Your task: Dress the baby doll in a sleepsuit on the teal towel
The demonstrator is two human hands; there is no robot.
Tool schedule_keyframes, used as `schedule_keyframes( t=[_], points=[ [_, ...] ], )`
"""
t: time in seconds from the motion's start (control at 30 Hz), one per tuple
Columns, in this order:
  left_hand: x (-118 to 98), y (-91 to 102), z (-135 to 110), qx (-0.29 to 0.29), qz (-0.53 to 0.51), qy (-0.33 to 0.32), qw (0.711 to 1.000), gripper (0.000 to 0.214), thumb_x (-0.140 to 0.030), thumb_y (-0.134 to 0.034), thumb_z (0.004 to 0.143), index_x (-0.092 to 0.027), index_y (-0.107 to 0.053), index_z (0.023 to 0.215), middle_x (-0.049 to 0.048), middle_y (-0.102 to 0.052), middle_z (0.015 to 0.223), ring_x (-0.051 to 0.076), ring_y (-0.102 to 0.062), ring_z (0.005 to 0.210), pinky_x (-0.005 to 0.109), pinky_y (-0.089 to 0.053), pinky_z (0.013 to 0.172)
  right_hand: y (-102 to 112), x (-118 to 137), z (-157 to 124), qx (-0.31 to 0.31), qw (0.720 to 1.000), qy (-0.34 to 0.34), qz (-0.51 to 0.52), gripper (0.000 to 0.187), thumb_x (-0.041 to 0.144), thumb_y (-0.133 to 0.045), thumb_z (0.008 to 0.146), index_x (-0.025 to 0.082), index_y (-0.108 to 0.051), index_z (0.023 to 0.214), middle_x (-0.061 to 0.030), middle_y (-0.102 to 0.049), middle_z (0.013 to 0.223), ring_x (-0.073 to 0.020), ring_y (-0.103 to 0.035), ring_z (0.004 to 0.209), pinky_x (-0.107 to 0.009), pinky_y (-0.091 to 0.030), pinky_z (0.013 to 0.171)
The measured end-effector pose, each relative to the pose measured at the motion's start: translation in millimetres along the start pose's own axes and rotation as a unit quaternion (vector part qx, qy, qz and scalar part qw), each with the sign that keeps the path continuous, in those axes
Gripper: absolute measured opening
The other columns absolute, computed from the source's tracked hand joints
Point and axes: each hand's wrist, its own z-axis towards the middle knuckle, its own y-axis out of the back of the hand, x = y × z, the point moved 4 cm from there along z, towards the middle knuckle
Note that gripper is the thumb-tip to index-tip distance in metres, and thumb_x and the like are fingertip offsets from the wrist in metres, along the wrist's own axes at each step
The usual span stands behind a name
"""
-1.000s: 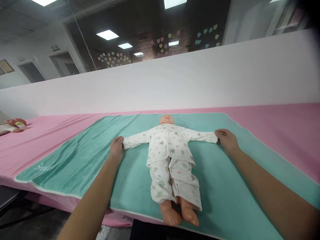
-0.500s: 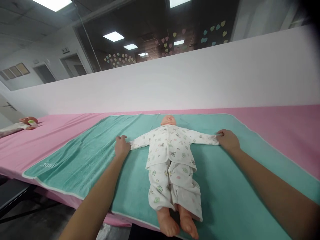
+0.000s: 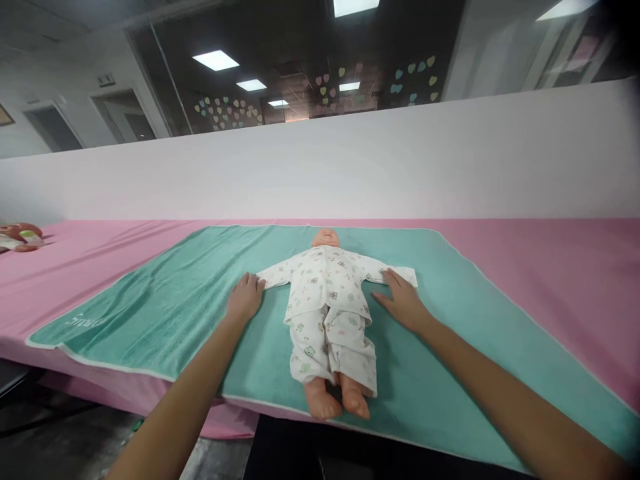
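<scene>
A baby doll (image 3: 327,280) in a white patterned top and trousers lies on its back on a green towel (image 3: 165,300), arms spread and bare feet toward me. My left hand (image 3: 246,297) lies flat at the cuff of the doll's sleeve on the left, fingers extended and covering the sleeve end. On the other side, my right hand (image 3: 403,301) rests with fingers stretched over the right-hand sleeve (image 3: 407,275), thumb apart and pointing toward the doll's body. The cuff sticks out beyond my right fingertips. Neither hand is closed round the cloth.
The towel covers part of a pink-covered table (image 3: 540,267). Another doll (image 3: 23,235) lies at the far left, partly out of view. A white low wall (image 3: 320,167) with dark glass above runs behind the table. A dark chair edge (image 3: 17,377) shows at lower left.
My right hand has let go of the sleeve end and moved inward along the sleeve, fingers now stretched. My left fingers have straightened over the other cuff. The view has shifted slightly.
</scene>
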Motion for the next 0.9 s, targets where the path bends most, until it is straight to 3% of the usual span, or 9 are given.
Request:
schedule_keyframes(
  t=[0.1, 0.2, 0.3, 0.37, 0.53, 0.63, 0.77, 0.83, 0.9],
  points=[
    [-33.1, 24.2, -56.2, -0.06, -0.069, -0.087, 0.992, 0.033, -0.038, -0.039, 0.088, -0.018, -0.054, 0.11, 0.0124, -0.051, 0.124, 0.026, -0.045, 0.118, 0.04, -0.034, 0.099, 24.9, 51.5, -58.3, 0.025, 0.985, 0.085, 0.149, 0.041, 0.046, -0.041, 0.087, 0.021, -0.047, 0.119, -0.009, -0.053, 0.116, -0.0211, -0.052, 0.103, -0.038, -0.044, 0.088],
    [-70.5, 35.1, -131.8, 0.002, -0.198, -0.166, 0.966, 0.026, -0.036, -0.044, 0.087, -0.022, -0.052, 0.108, 0.0068, -0.055, 0.109, 0.02, -0.053, 0.101, 0.033, -0.044, 0.087, 42.5, 106.0, -113.6, 0.021, 0.972, 0.114, 0.205, 0.022, 0.035, -0.045, 0.088, 0.022, -0.053, 0.103, -0.0051, -0.056, 0.103, -0.017, -0.053, 0.093, -0.032, -0.044, 0.083],
    [-92.9, 36.3, -192.9, 0.066, -0.238, -0.22, 0.944, 0.025, -0.032, -0.052, 0.083, -0.025, -0.053, 0.107, 0.0071, -0.053, 0.105, 0.02, -0.054, 0.097, 0.033, -0.047, 0.082, 43.7, 150.9, -142.9, 0.026, 0.975, 0.144, 0.165, 0.011, 0.026, -0.052, 0.084, 0.023, -0.055, 0.094, -0.0029, -0.058, 0.097, -0.0175, -0.052, 0.094, -0.034, -0.042, 0.085],
    [-96.2, 35.7, -211.0, 0.065, -0.237, -0.228, 0.942, 0.026, -0.029, -0.055, 0.082, -0.026, -0.052, 0.108, 0.0079, -0.051, 0.108, 0.021, -0.052, 0.101, 0.036, -0.046, 0.085, 36.6, 170.2, -145.1, 0.04, 0.982, 0.152, 0.101, 0.004, 0.02, -0.053, 0.081, 0.022, -0.055, 0.084, -0.0013, -0.059, 0.087, -0.018, -0.052, 0.089, -0.035, -0.04, 0.083],
    [-94.0, 39.6, -209.1, 0.013, -0.219, -0.247, 0.944, 0.013, -0.018, -0.046, 0.085, -0.024, -0.053, 0.094, 0.0066, -0.054, 0.098, 0.02, -0.052, 0.094, 0.036, -0.046, 0.081, 20.3, 189.6, -129.8, 0.041, 0.982, 0.184, 0.003, 0.012, 0.013, -0.05, 0.079, 0.019, -0.055, 0.069, -0.0007, -0.06, 0.075, -0.0178, -0.052, 0.082, -0.036, -0.038, 0.079],
    [-97.2, 44.4, -208.3, -0.013, -0.227, -0.238, 0.944, 0.016, -0.017, -0.048, 0.083, -0.024, -0.051, 0.097, 0.0062, -0.055, 0.1, 0.02, -0.052, 0.095, 0.036, -0.045, 0.08, 23.1, 187.4, -127.4, 0.054, 0.984, 0.125, 0.113, 0.014, 0.017, -0.048, 0.08, 0.018, -0.052, 0.067, 0.0004, -0.058, 0.07, -0.0144, -0.052, 0.072, -0.029, -0.04, 0.068],
    [-111.2, 41.3, -203.5, -0.019, -0.224, -0.212, 0.951, 0.026, -0.012, -0.051, 0.077, -0.024, -0.051, 0.1, 0.0063, -0.056, 0.098, 0.021, -0.052, 0.092, 0.036, -0.045, 0.077, 34.4, 190.0, -129.8, 0.095, 0.953, 0.06, 0.281, 0.016, 0.022, -0.042, 0.084, 0.019, -0.052, 0.072, 0.0019, -0.059, 0.07, -0.0115, -0.053, 0.066, -0.023, -0.04, 0.06],
    [-120.1, 39.6, -194.7, -0.01, -0.218, -0.21, 0.953, 0.023, -0.009, -0.051, 0.072, -0.023, -0.056, 0.089, 0.0063, -0.058, 0.089, 0.022, -0.053, 0.087, 0.037, -0.044, 0.076, 41.6, 192.4, -128.9, 0.074, 0.957, 0.053, 0.274, 0.017, 0.025, -0.043, 0.085, 0.019, -0.051, 0.071, 0.0026, -0.058, 0.068, -0.0112, -0.052, 0.064, -0.023, -0.039, 0.059],
    [-124.3, 41.8, -182.7, 0.02, -0.256, -0.165, 0.952, 0.024, -0.007, -0.049, 0.068, -0.023, -0.059, 0.082, 0.0058, -0.06, 0.084, 0.022, -0.054, 0.083, 0.037, -0.044, 0.075, 45.5, 194.3, -128.5, 0.048, 0.973, 0.066, 0.217, 0.018, 0.027, -0.045, 0.084, 0.02, -0.05, 0.069, 0.0032, -0.056, 0.065, -0.0109, -0.049, 0.06, -0.023, -0.037, 0.056]
  ],
)
